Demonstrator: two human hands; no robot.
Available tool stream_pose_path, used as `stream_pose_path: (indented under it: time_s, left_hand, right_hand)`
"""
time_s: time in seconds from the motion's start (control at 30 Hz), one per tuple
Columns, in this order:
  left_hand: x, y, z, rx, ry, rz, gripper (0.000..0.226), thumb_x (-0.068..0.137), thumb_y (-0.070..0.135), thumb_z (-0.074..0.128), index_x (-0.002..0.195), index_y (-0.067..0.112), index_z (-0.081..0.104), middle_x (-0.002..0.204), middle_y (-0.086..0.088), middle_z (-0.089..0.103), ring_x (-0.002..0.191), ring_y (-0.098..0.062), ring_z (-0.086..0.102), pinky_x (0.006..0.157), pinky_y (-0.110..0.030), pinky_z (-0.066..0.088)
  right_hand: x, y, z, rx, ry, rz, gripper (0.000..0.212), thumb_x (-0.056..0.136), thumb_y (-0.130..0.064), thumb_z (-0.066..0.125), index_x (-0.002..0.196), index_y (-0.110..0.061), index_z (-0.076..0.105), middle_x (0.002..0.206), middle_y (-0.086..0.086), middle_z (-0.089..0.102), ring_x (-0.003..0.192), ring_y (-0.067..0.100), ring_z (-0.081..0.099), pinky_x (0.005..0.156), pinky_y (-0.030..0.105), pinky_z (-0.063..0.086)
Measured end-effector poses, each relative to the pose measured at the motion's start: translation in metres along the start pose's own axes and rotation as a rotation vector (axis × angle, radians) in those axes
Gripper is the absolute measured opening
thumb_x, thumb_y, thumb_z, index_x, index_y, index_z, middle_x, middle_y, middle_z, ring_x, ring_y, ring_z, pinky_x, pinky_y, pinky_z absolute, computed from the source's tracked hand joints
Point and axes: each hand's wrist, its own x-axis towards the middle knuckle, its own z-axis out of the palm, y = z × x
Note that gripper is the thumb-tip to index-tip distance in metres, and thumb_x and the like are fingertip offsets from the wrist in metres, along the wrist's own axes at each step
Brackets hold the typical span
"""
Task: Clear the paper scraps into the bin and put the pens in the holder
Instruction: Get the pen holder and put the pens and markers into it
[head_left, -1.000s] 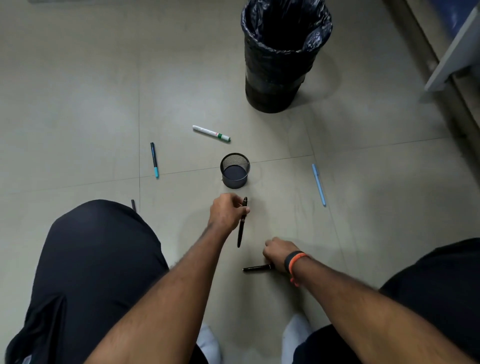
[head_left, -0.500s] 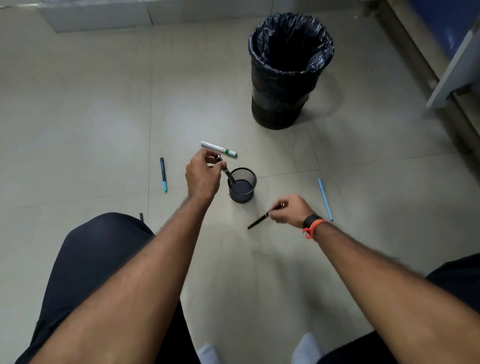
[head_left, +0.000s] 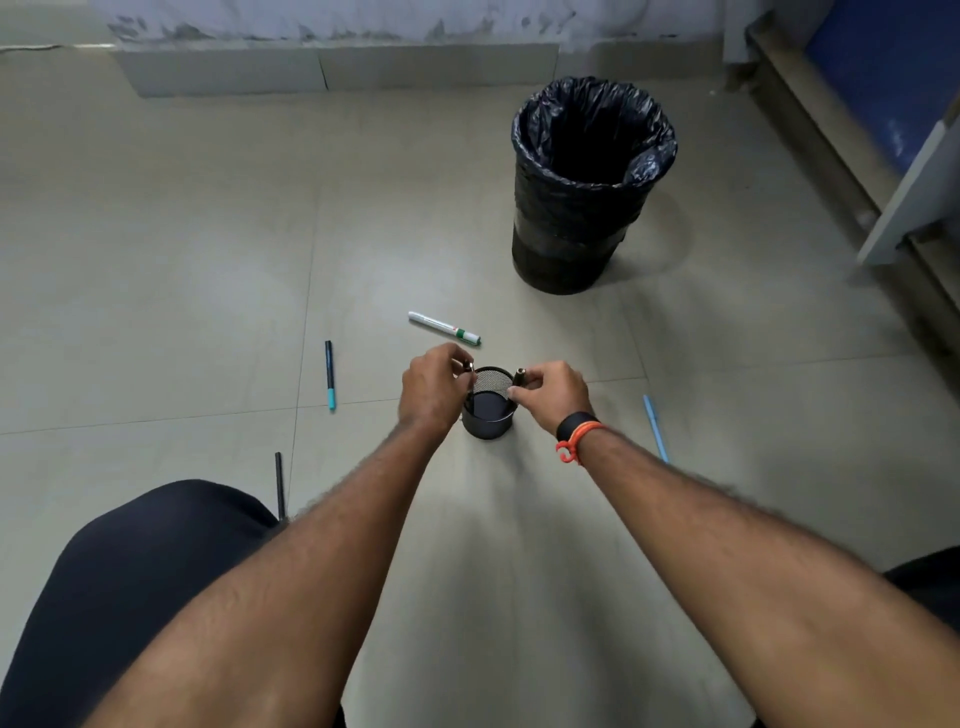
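A black mesh pen holder (head_left: 487, 423) stands on the tiled floor between my hands. My left hand (head_left: 434, 391) grips a black pen (head_left: 468, 368) at the holder's left rim, its lower end inside. At the right rim my right hand (head_left: 551, 395) holds a second black pen (head_left: 519, 378), tip down into the holder. Loose on the floor lie a white marker with a green band (head_left: 443, 327), a black pen with a teal cap (head_left: 329, 374), a light blue pen (head_left: 655, 427) and a thin black pen (head_left: 279, 484). No paper scraps show.
A black bin with a black liner (head_left: 589, 187) stands beyond the holder to the right. A wall with a low ledge (head_left: 332, 67) runs along the back. Furniture with a blue panel (head_left: 904, 156) lines the right side. My dark-clad knees fill the lower corners.
My right hand lifted its black pen off the floor and brought it to the holder's right rim. My left hand lowered its pen into the holder's left side.
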Motion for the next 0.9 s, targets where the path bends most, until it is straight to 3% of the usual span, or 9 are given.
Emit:
stream_pose_path:
  time_s: [0.13,0.27,0.4,0.47,0.57,0.7,0.8,0.9]
  left_hand:
    - [-0.001,-0.013,0.009,0.027,-0.069,-0.024,0.014,0.080,0.024,0.071,0.094,0.026,0.070,0.094,0.005,0.074,0.091,-0.015,0.068,0.075,-0.024,0.049]
    - [-0.003,-0.022,0.022,0.060,-0.097,-0.052,0.023,0.082,0.026,0.068,0.105,0.026,0.068,0.106,0.004,0.071,0.098,-0.020,0.066,0.082,-0.030,0.052]
    - [-0.020,-0.012,0.035,0.049,0.024,0.007,0.045,0.084,0.021,0.069,0.126,0.023,0.052,0.130,0.003,0.046,0.091,-0.030,0.065,0.083,-0.041,0.052]
    - [-0.033,-0.007,0.046,0.052,0.066,0.074,0.036,0.085,0.022,0.067,0.119,0.022,0.053,0.124,0.001,0.046,0.087,-0.031,0.064,0.077,-0.042,0.053]
    - [-0.050,-0.008,0.071,0.050,-0.043,0.190,0.014,0.088,0.026,0.063,0.100,0.020,0.061,0.106,0.002,0.060,0.088,-0.022,0.063,0.077,-0.036,0.051]
    - [-0.072,-0.020,0.105,0.033,-0.254,0.085,0.005,0.088,0.030,0.062,0.091,0.027,0.065,0.088,0.008,0.068,0.083,-0.012,0.065,0.074,-0.027,0.050]
    - [-0.084,-0.039,0.119,0.039,-0.327,0.004,0.008,0.088,0.029,0.063,0.094,0.026,0.067,0.090,0.008,0.070,0.087,-0.011,0.066,0.074,-0.022,0.047]
    - [-0.091,-0.065,0.120,0.095,-0.343,-0.011,0.012,0.089,0.025,0.062,0.099,0.022,0.067,0.098,0.007,0.069,0.092,-0.011,0.064,0.078,-0.020,0.045]
  right_hand:
    - [0.003,0.007,0.007,-0.024,-0.002,0.025,0.017,0.075,-0.030,0.076,0.083,-0.015,0.074,0.080,0.002,0.073,0.078,0.021,0.065,0.065,0.022,0.040]
    - [0.004,0.020,0.006,0.046,0.012,0.061,0.018,0.072,-0.031,0.079,0.084,-0.018,0.075,0.076,-0.002,0.072,0.076,0.017,0.067,0.072,0.025,0.051]
    - [-0.004,0.054,0.002,0.173,0.178,0.160,0.020,0.069,-0.030,0.081,0.084,-0.017,0.073,0.073,-0.004,0.068,0.073,0.014,0.065,0.072,0.025,0.051]
    - [-0.012,0.085,-0.001,0.206,0.303,0.287,0.016,0.069,-0.025,0.080,0.078,-0.016,0.071,0.073,0.000,0.069,0.078,0.021,0.069,0.073,0.028,0.052]
    - [-0.016,0.127,-0.009,0.203,0.399,0.435,0.015,0.070,-0.017,0.079,0.082,-0.011,0.072,0.084,0.009,0.073,0.087,0.030,0.069,0.076,0.031,0.051]
    - [-0.007,0.159,-0.020,0.074,0.463,0.527,0.037,0.069,-0.020,0.080,0.102,-0.010,0.068,0.111,0.017,0.067,0.109,0.035,0.058,0.093,0.036,0.043]
    - [0.006,0.166,-0.023,0.018,0.451,0.587,0.045,0.071,-0.025,0.078,0.111,-0.009,0.063,0.118,0.019,0.060,0.115,0.037,0.051,0.094,0.036,0.039]
    - [0.021,0.169,-0.028,-0.033,0.426,0.559,0.042,0.072,-0.030,0.078,0.107,-0.011,0.064,0.118,0.018,0.059,0.114,0.038,0.053,0.091,0.037,0.044]
